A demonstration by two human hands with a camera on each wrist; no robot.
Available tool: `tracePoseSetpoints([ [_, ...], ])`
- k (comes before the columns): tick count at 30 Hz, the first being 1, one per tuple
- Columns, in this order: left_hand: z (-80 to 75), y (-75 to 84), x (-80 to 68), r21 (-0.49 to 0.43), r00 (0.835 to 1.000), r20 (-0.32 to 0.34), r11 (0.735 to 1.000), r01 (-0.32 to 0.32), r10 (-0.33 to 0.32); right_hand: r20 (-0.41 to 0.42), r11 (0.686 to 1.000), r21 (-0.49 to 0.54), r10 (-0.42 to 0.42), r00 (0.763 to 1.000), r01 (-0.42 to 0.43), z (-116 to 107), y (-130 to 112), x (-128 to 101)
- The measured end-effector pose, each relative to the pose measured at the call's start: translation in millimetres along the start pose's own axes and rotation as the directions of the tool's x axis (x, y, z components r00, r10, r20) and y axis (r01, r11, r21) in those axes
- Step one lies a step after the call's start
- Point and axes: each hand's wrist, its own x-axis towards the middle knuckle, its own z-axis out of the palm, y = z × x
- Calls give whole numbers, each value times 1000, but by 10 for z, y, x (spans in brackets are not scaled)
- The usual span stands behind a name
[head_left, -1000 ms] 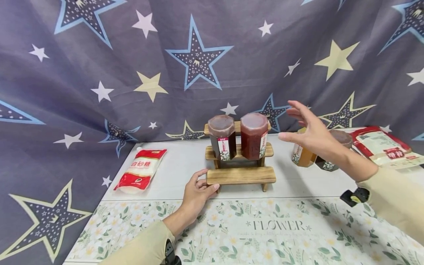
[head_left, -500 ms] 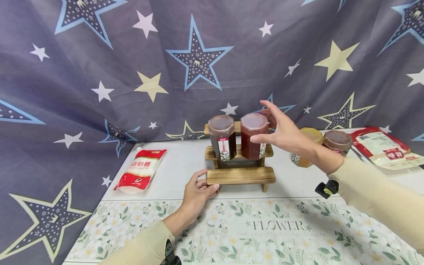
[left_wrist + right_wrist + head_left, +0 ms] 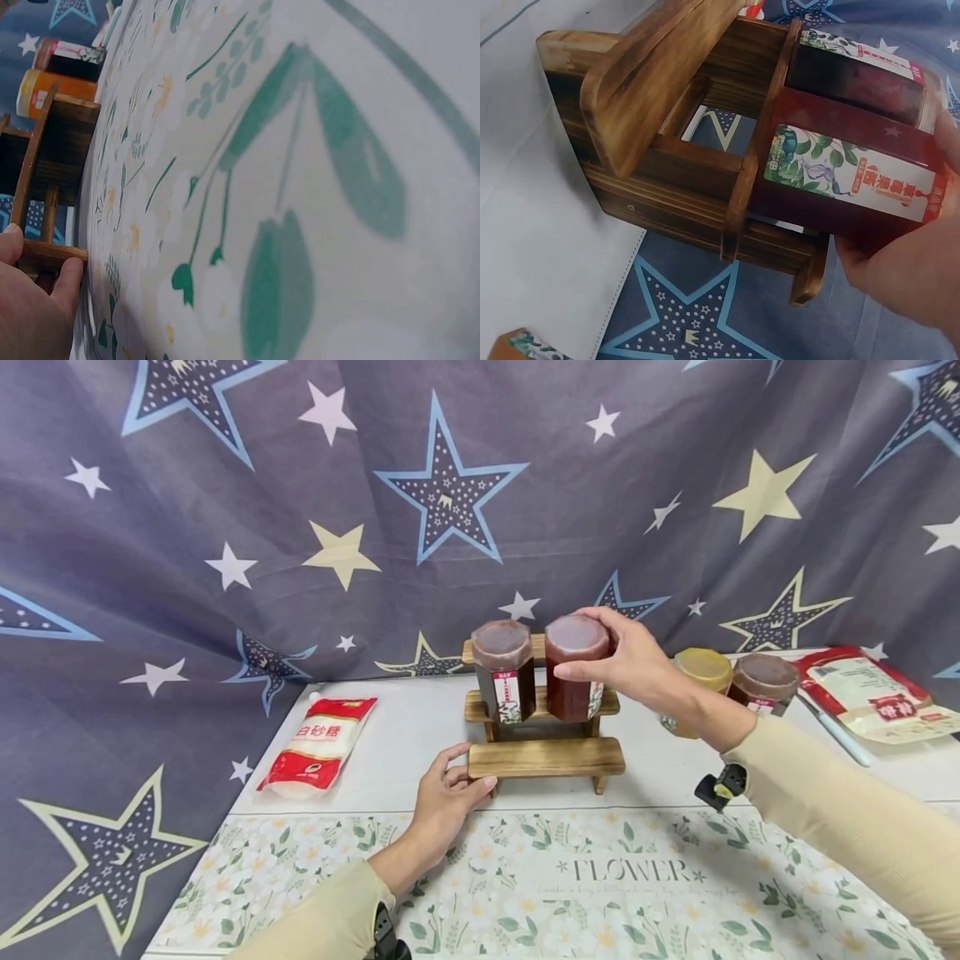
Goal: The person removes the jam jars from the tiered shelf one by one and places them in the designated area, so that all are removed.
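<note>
A small tiered wooden stand [image 3: 546,757] stands on the table in the head view. On its middle step are two octagonal jars, a dark one [image 3: 489,689] at left and a red one [image 3: 567,700] at right, both upright. My right hand [image 3: 637,664] grips the red jar near its lid, thumb in front and fingers behind. In the right wrist view the red jar's label [image 3: 847,172] shows, and its base meets the step. My left hand [image 3: 438,806] pinches the left end of the stand's lowest step, also seen in the left wrist view, where the step's end [image 3: 56,253] sits between thumb and finger.
Right of the stand are a yellow-lidded jar [image 3: 703,670] and another dark jar [image 3: 765,681], partly behind my right arm. A red-and-white packet [image 3: 873,693] and a light-blue pen-like stick [image 3: 840,735] lie beyond. A bag of white sugar [image 3: 318,745] lies at left. Starry cloth [image 3: 345,468] hangs behind.
My right hand has moved left from beside the yellow-lidded jar to the red jar and closed round it. My left hand stays on the stand, and the jars have not visibly moved.
</note>
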Motion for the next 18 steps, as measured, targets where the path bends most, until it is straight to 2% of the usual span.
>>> tracePoseSetpoints([
  [13, -6, -3, -7, -8, 1000, -4, 1000, 5, -5, 14, 999, 45, 21, 1000, -22, -7, -28, -18],
  [18, -10, -13, 3, -11, 1000, 0, 1000, 4, -4, -9, 998, 55, 16, 1000, -16, -9, -24, -24],
])
